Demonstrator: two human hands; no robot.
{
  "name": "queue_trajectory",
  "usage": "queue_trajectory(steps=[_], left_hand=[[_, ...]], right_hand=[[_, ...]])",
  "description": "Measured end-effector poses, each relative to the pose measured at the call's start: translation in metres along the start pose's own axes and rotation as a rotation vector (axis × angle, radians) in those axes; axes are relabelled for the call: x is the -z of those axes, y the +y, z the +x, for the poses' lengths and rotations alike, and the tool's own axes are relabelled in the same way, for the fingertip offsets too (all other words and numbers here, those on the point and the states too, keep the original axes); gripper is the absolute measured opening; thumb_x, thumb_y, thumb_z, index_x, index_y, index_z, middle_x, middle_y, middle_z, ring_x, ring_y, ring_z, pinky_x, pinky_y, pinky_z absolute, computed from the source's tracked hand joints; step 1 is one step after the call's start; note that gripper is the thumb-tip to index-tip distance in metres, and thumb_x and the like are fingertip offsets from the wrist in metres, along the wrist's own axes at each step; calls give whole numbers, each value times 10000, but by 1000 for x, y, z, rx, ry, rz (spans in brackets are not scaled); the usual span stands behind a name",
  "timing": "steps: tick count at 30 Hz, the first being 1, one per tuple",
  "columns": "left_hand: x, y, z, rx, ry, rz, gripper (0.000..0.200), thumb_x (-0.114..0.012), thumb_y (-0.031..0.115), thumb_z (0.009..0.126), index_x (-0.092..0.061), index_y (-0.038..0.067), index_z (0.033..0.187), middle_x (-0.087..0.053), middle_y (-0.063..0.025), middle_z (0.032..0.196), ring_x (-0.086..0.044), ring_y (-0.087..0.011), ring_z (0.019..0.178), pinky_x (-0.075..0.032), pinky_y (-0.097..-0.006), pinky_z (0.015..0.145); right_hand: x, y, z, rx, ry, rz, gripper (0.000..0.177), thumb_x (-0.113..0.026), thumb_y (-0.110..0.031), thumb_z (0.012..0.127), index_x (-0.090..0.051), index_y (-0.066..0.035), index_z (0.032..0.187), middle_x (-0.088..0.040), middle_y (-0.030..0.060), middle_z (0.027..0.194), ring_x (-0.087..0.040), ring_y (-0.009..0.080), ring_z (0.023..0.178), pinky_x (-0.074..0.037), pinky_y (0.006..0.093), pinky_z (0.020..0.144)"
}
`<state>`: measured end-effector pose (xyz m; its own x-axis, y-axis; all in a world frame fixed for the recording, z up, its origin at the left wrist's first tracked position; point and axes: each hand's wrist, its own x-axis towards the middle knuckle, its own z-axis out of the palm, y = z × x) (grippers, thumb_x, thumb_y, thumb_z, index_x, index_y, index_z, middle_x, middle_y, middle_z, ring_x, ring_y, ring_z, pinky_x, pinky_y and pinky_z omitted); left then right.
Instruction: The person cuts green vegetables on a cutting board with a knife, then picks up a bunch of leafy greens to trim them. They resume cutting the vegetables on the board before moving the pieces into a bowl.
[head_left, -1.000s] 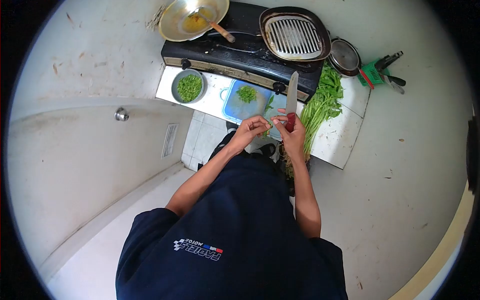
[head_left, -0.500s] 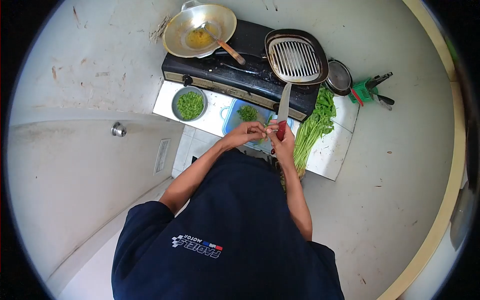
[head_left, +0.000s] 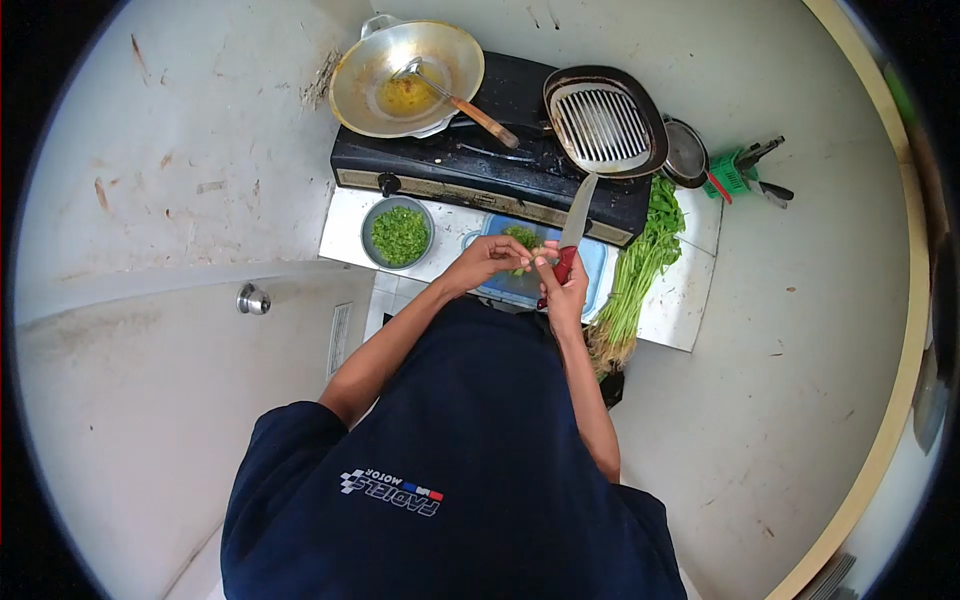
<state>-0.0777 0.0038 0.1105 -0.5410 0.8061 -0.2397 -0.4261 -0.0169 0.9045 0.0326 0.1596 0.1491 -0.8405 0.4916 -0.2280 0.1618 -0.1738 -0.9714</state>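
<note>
My right hand [head_left: 566, 291] grips the red handle of a kitchen knife [head_left: 577, 215], whose blade points away from me toward the stove. Close beside it, my left hand [head_left: 485, 264] has its fingers pinched together, the tips meeting those of my right hand. Something small and pale seems to be between the fingertips, too small to name. Both hands are above a blue cutting board [head_left: 592, 268], where a small heap of chopped greens [head_left: 522, 237] lies. To the right rests a bunch of leafy greens [head_left: 637, 265] with long stems and roots toward me.
A grey bowl [head_left: 367, 247] of chopped greens stands left of the board. Behind, a black stove [head_left: 420, 165] carries a wok [head_left: 350, 85] with a wooden-handled ladle [head_left: 485, 122] and a grill pan [head_left: 604, 125]. A strainer [head_left: 684, 153] and green basket [head_left: 730, 175] are at right.
The view has shifted, so the stove and counter appear lower and slightly to the right. My hands stay together over the board, the knife still in the right one.
</note>
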Motion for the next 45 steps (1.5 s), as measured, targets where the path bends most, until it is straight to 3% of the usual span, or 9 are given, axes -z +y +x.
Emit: queue_trajectory(steps=[7, 9, 10, 13, 17, 18, 24, 39, 45], left_hand=[[51, -49, -11, 61, 124, 503, 128, -701, 104, 952, -721, 28, 1053, -753, -50, 977, -700, -156, 956, -525, -338, 916], [63, -81, -9, -46, 143, 684, 117, -686, 92, 937, -714, 35, 1035, -753, -111, 999, -722, -260, 969, -540, -385, 906], [69, -96, -6, -54, 144, 742, 121, -683, 89, 932, -712, 35, 1036, -751, -128, 1009, -721, -286, 986, -542, -396, 905], [68, -105, -1, -91, 137, 914, 137, -647, 69, 928, -704, 17, 1042, -703, -179, 1003, -688, -390, 981, -548, -462, 869], [60, -116, 2, -228, 161, 997, 159, -612, 52, 944, -702, 11, 1068, -643, -183, 979, -658, -418, 923, -547, -493, 843], [57, -116, 3, -259, 177, 999, 167, -602, 47, 947, -702, 10, 1076, -628, -184, 980, -650, -424, 909, -547, -497, 841], [54, -120, -2, -314, 131, 1131, 235, -599, 41, 931, -687, 0, 1145, -617, -172, 1012, -646, -402, 940, -556, -473, 846], [50, -129, -8, -288, 131, 1211, 284, -610, 13, 884, -674, 17, 1160, -632, -134, 1086, -633, -343, 1006, -542, -442, 930], [50, -126, -9, -311, 125, 1226, 288, -612, 12, 882, -669, 15, 1165, -630, -130, 1075, -632, -339, 1010, -539, -433, 934]], right_hand=[[13, 43, -16, -157, 111, -158, 316, -640, -333, 1054, -670, -27, 1128, -657, -1, 848, -485, 47, 637, -405, 247, 568], [28, 61, -22, -286, 72, -273, 356, -623, -359, 1061, -670, -8, 1102, -648, 15, 812, -505, 64, 647, -415, 271, 581], [44, 94, -23, -224, 18, -407, 459, -587, -427, 1067, -666, 24, 1030, -622, 84, 735, -542, 155, 637, -450, 341, 616], [51, 109, -38, -103, -34, -699, 485, -579, -469, 1064, -619, -12, 905, -555, 27, 680, -502, 137, 545, -408, 346, 536], [54, 118, -48, -239, -113, -869, 505, -581, -480, 1038, -716, -3, 1137, -703, 259, 835, -705, 425, 825, -527, 479, 748], [53, 121, -48, -230, -137, -907, 500, -580, -483, 1035, -723, -17, 1143, -711, 269, 864, -699, 464, 852, -534, 507, 755], [41, 133, -48, -44, -187, -904, 481, -530, -434, 1067, -681, 7, 1185, -718, 292, 960, -692, 496, 932, -529, 562, 824], [23, 126, -43, -150, -233, -1155, 461, -478, -379, 1087, -652, 48, 1084, -709, 328, 933, -700, 509, 858, -572, 575, 768], [9, 132, -22, -75, -267, -1184, 454, -460, -383, 1083, -621, 42, 1100, -714, 318, 955, -702, 503, 873, -565, 589, 789]])
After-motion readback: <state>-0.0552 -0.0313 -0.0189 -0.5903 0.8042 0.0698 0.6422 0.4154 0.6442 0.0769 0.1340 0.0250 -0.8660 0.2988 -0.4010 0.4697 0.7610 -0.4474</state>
